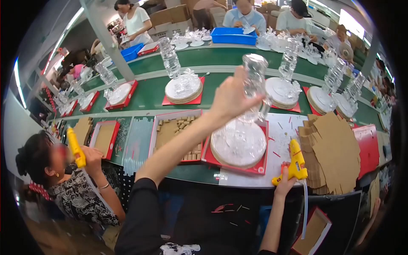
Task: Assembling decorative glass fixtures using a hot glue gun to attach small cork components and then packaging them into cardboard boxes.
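My left hand [231,98] is raised at the centre, its fingers closed round a tall clear plastic column [256,70]. Below it, a stack of round white discs wrapped in clear film [236,144] sits in a red shallow box [257,169] on the bench. In my right hand [284,182] I grip a yellow glue gun [297,159], held upright at the bench's near edge, its pale cord or stick hanging down. The column's lower end overlaps the far edge of the discs; I cannot tell whether it touches them.
A box of short cardboard tubes [176,123] lies left of centre, brown cardboard sheets [333,148] to the right. Several clear columns [170,57] stand with disc stacks on the green bench [216,78]. A co-worker at left holds another yellow glue gun [75,146].
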### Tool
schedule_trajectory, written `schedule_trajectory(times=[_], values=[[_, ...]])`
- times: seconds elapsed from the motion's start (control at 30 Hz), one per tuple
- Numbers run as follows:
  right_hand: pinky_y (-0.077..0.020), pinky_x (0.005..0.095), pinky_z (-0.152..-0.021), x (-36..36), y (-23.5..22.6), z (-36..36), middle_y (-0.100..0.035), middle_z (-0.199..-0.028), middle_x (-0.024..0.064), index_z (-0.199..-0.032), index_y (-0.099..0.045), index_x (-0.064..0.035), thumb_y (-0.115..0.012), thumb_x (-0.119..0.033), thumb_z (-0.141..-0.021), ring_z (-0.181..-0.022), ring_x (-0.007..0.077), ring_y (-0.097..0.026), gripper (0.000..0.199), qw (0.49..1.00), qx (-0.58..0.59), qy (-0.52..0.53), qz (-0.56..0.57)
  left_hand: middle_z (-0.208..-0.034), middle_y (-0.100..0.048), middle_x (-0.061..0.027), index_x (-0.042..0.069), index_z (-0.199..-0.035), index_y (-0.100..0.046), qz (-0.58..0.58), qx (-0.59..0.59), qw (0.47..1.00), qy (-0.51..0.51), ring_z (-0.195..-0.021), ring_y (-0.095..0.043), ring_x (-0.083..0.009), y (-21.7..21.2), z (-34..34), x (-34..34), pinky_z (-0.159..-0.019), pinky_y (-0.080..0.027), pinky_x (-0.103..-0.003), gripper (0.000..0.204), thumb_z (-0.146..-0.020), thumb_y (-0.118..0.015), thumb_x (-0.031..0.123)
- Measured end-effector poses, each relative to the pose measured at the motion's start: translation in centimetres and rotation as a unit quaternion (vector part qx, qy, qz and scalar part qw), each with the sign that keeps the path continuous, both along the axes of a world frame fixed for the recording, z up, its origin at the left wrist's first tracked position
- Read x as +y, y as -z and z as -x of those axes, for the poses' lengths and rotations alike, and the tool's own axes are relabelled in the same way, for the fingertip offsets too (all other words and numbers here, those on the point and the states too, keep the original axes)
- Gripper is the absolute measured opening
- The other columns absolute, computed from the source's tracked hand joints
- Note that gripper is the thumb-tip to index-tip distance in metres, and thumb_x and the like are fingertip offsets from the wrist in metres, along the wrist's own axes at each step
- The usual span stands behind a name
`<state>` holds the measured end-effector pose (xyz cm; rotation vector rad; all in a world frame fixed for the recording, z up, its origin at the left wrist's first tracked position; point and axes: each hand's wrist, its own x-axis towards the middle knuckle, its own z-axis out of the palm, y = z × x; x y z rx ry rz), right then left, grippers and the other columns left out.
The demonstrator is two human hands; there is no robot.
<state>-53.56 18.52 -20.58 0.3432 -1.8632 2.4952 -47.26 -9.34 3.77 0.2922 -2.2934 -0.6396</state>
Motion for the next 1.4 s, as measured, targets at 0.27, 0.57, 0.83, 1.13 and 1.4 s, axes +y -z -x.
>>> schedule_trajectory(times=[0.27, 0.57, 0.83, 1.13, 1.4], values=[[-0.0463, 0.0304, -0.089, -0.5, -0.8, -1.0, -0.060, -0.105, 0.0082, -0.108, -0.055, 0.0004, -0.063, -0.011, -0.087, -0.098, 0.0174, -0.059, 0.025, 1.000, 0.012, 0.005, -0.028, -0.083, -0.065, -0.0239, 0.000, -0.114, -0.038, 0.104, 0.086, 0.988, -0.074, -0.079, -0.064, -0.0428, -2.8, 7.9, -9.9, -0.067, -0.050, -0.049, 0.073, -0.071, -0.075, 0.047], [-0.0461, 0.0298, -0.089, -1.1, -1.9, -1.5, -0.057, -0.104, 0.0073, -0.117, -0.043, -0.0018, -0.060, -0.002, -0.086, -0.098, 0.0172, -0.057, 0.035, 0.999, -0.001, -0.036, 0.004, -0.109, -0.056, -0.0268, -0.002, -0.118, -0.042, 0.105, 0.072, 0.989, -0.070, -0.101, -0.058, -0.0388, 2.5, 11.5, -21.0, -0.086, -0.046, -0.044, 0.071, -0.072, -0.076, 0.040], [-0.0476, 0.0305, -0.087, -0.4, -2.8, -1.3, -0.058, -0.102, 0.0076, -0.113, -0.047, -0.0026, -0.061, -0.005, -0.086, -0.095, 0.0167, -0.058, 0.031, 1.000, -0.005, -0.026, -0.009, -0.117, -0.051, -0.0241, -0.002, -0.125, -0.040, 0.138, 0.112, 0.972, -0.151, -0.115, -0.047, -0.0393, 6.4, 12.8, -18.8, -0.098, -0.039, -0.043, 0.083, -0.062, -0.084, 0.029], [-0.0480, 0.0285, -0.081, -0.5, -3.0, -2.0, -0.058, -0.100, 0.0067, -0.112, -0.048, -0.0018, -0.062, -0.005, -0.085, -0.091, 0.0150, -0.058, 0.030, 0.999, -0.027, -0.030, 0.006, -0.130, -0.045, -0.0260, -0.005, -0.133, -0.037, 0.114, 0.075, 0.987, -0.081, -0.123, -0.042, -0.0394, 6.9, 13.2, -22.3, -0.106, -0.033, -0.041, 0.092, -0.062, -0.084, 0.031], [-0.0490, 0.0278, -0.078, -0.8, -2.2, -1.5, -0.062, -0.097, 0.0046, -0.106, -0.057, -0.0017, -0.063, -0.009, -0.085, -0.089, 0.0139, -0.061, 0.023, 0.998, -0.049, -0.019, -0.036, -0.141, -0.030, -0.0294, -0.012, -0.138, -0.024, 0.205, 0.075, 0.973, -0.073, -0.133, -0.026, -0.0433, 8.4, 11.7, -14.8, -0.112, -0.019, -0.046, 0.085, -0.076, -0.073, 0.020]])
